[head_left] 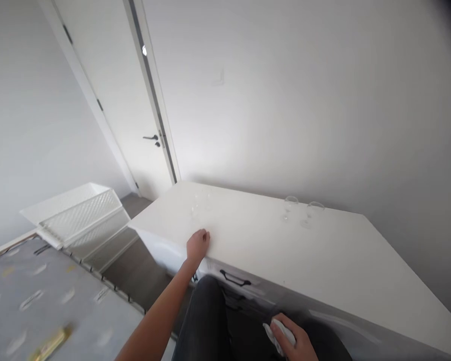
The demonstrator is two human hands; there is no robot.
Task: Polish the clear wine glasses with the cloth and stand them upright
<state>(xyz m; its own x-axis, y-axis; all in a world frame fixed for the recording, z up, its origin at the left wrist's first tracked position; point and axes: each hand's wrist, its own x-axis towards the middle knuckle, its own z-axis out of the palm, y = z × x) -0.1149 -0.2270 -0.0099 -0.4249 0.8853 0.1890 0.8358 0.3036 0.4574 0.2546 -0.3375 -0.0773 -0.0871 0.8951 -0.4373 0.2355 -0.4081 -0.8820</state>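
Note:
My left hand [198, 244] rests at the front edge of a white cabinet top [244, 225], its fingers curled into a loose fist with nothing showing in them. Low in front of the cabinet, by my knee, my right hand [298, 343] grips a crumpled white cloth [283, 332]. Two clear stemmed glasses stand near the wall on the right: one wine glass [286, 208] and a second wine glass [308, 215]. Beyond my left hand are faint, blurred clear glasses [196, 202], too pale to make out fully.
Black handles [235, 279] mark the cabinet's drawers. At the left stand a white slatted rack [82, 213] and a bed with grey patterned bedding [56, 296], a blurred yellow object [52, 345] on it. A white door [108, 65] is behind. My knees are close to the cabinet front.

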